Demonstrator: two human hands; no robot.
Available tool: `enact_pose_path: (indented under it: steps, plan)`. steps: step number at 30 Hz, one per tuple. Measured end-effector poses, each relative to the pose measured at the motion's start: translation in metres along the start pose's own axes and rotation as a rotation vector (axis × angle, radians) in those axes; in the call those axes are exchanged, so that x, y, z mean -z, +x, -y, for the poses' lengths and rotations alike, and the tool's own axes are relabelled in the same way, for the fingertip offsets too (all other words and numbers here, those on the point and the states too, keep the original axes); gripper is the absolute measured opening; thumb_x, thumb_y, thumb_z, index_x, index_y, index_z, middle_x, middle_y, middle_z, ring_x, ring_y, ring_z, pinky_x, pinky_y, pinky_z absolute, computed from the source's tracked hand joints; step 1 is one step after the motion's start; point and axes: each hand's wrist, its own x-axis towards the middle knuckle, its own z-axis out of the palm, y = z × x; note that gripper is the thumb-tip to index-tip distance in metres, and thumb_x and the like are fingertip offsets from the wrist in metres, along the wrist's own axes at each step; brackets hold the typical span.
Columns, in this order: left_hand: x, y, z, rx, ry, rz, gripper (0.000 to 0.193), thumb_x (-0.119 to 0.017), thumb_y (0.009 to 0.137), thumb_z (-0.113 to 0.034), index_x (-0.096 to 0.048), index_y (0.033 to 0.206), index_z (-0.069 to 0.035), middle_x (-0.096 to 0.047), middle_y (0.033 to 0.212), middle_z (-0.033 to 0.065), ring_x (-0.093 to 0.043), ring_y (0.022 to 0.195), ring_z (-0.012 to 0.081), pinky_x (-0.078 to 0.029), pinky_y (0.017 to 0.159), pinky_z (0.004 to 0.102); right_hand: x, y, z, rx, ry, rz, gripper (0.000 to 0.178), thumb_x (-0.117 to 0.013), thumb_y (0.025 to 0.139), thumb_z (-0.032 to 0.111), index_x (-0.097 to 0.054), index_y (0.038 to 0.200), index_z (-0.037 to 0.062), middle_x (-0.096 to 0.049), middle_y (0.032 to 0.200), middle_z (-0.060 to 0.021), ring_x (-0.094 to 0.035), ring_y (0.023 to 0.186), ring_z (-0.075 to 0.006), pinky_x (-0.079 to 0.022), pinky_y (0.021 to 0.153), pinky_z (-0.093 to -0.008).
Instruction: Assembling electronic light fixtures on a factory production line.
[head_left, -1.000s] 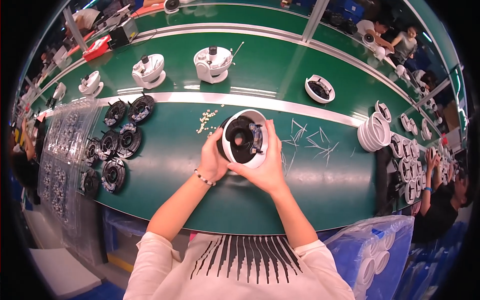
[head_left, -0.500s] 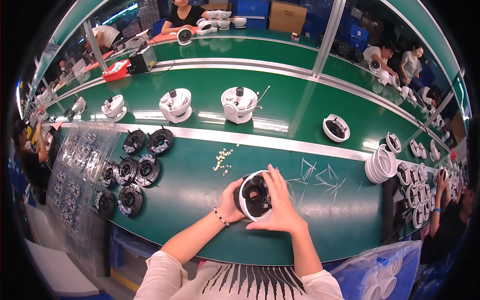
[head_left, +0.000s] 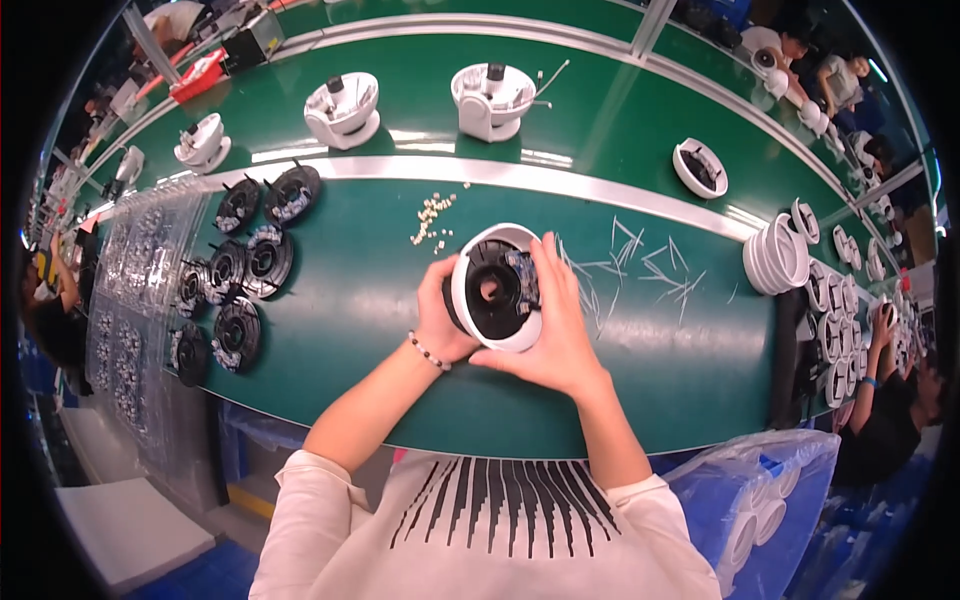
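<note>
Both hands hold a white, smooth-walled round plastic housing (head_left: 512, 342), raised over a dark green, faintly glossy worktop (head_left: 380, 270); this housing is the landmark for every place here. The left hand (head_left: 445, 325), with a beaded bracelet at its wrist, curls round the housing's left side, and the right hand (head_left: 562, 340) spreads long fingers along its right wall, so each grip is closed around the shell. Inside sits a black plastic disc (head_left: 508, 312) with a round central hole and a small circuit board (head_left: 522, 275) on its right. Beyond the housing and slightly left lie tiny beige blocks (head_left: 432, 218); to its right, thin white strips (head_left: 660, 268) scatter loosely. Well left of it stand black ribbed discs (head_left: 236, 335), then clear, shiny plastic trays (head_left: 130, 300). Well right rises a stack of white plastic rings (head_left: 775, 258). A straight metal rail (head_left: 420, 168) bounds the far side. Bare worktop stretches left of the housing toward the ribbed discs and right, nearer than the strips; the front edge runs on its near side, under the forearms.
</note>
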Motion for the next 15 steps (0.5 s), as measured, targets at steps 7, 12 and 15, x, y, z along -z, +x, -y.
enact_pose_path:
  steps: [7,12,15]
  plan:
    - [0.002,-0.001,0.002,0.039,0.026,-0.016,0.047,-0.033,0.082,-0.038,-0.049,0.111,-0.004,-0.052,0.108,0.0116,-0.051,0.099,0.0244,-0.041,0.087,0.0391,0.007,0.001,0.001,-0.025,-0.010,0.025,0.121,-0.082,0.038,0.041,-0.016,0.132,0.0014,-0.021,0.134,-0.0228,-0.028,0.119,-0.0366,-0.027,0.096,-0.0438]
    - [0.001,-0.004,0.001,0.052,0.025,0.056,0.048,-0.035,0.081,-0.038,-0.047,0.113,-0.005,-0.051,0.109,0.0119,-0.050,0.101,0.0251,-0.039,0.088,0.0401,0.014,0.004,0.000,0.060,0.103,0.030,0.120,-0.084,0.037,0.033,-0.016,0.131,-0.0004,-0.023,0.131,-0.0230,-0.026,0.120,-0.0371,-0.025,0.097,-0.0439]
    - [0.000,-0.006,0.002,0.062,-0.030,-0.038,0.050,-0.037,0.079,-0.039,-0.043,0.117,-0.007,-0.050,0.110,0.0125,-0.048,0.103,0.0265,-0.038,0.089,0.0432,0.012,-0.001,-0.012,-0.024,0.417,-0.035,0.121,-0.085,0.037,0.029,-0.015,0.132,0.0016,-0.033,0.124,-0.0192,-0.035,0.115,-0.0318,-0.033,0.093,-0.0402]
